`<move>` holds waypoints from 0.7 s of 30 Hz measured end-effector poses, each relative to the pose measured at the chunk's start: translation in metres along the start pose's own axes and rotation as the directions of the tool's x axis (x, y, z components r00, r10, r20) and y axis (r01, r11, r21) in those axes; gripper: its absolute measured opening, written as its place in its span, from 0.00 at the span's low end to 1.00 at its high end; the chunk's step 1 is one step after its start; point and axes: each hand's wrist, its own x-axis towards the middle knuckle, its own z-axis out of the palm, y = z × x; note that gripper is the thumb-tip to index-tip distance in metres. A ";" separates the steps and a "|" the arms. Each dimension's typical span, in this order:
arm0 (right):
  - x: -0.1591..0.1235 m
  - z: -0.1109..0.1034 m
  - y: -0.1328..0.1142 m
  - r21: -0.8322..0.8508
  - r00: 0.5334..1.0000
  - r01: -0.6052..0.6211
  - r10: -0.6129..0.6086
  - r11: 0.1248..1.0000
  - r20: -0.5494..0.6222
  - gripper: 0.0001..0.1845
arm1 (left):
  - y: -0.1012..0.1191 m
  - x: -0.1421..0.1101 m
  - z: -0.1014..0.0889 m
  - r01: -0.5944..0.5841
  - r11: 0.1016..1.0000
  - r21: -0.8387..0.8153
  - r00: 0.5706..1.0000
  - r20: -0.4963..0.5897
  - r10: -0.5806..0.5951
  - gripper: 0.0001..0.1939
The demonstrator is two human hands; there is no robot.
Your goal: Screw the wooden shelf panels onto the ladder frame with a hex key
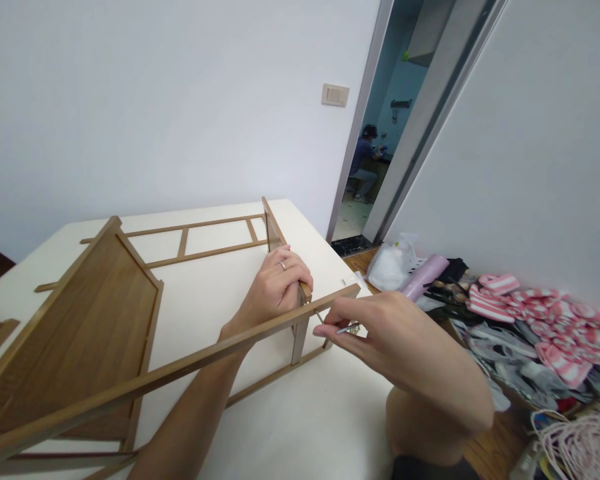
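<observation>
My left hand (280,283) is wrapped round the near end of an upright wooden panel (274,230), where it meets a long wooden rail (220,348). The rail slants from the lower left to the panel's end. At the joint, a thin brass-coloured bolt (319,316) sticks out of the rail. My right hand (363,320) is closed beside it, pinching a slim silver tool (349,328) that looks like a hex key. The hand partly hides the tool, so I cannot tell whether its tip sits in the bolt.
A wide brown wooden panel (87,333) and a ladder-like frame (184,243) rest on the white table (325,413). Bags, a purple roll (425,277) and striped pink cloth (550,313) lie on the floor to the right. Beyond the doorway, a person (364,157) sits.
</observation>
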 end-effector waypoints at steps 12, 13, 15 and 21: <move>0.000 -0.001 0.000 0.020 1.000 0.000 0.000 1.000 -0.002 0.10 | 0.000 0.000 0.000 -0.008 1.000 -0.009 1.000 -0.001 0.008 0.19; 0.000 -0.001 0.001 0.023 1.000 0.005 -0.005 1.000 -0.003 0.10 | 0.000 0.000 0.000 -0.010 1.000 -0.008 1.000 -0.001 0.010 0.19; 0.001 0.000 0.001 0.040 1.000 0.011 -0.011 0.999 0.000 0.10 | 0.000 0.000 0.000 -0.015 1.000 -0.004 1.000 0.000 0.015 0.19; 0.001 0.000 -0.002 0.050 1.000 -0.015 0.014 0.999 0.013 0.11 | 0.000 0.001 -0.002 -0.018 1.000 -0.008 1.000 0.002 0.018 0.19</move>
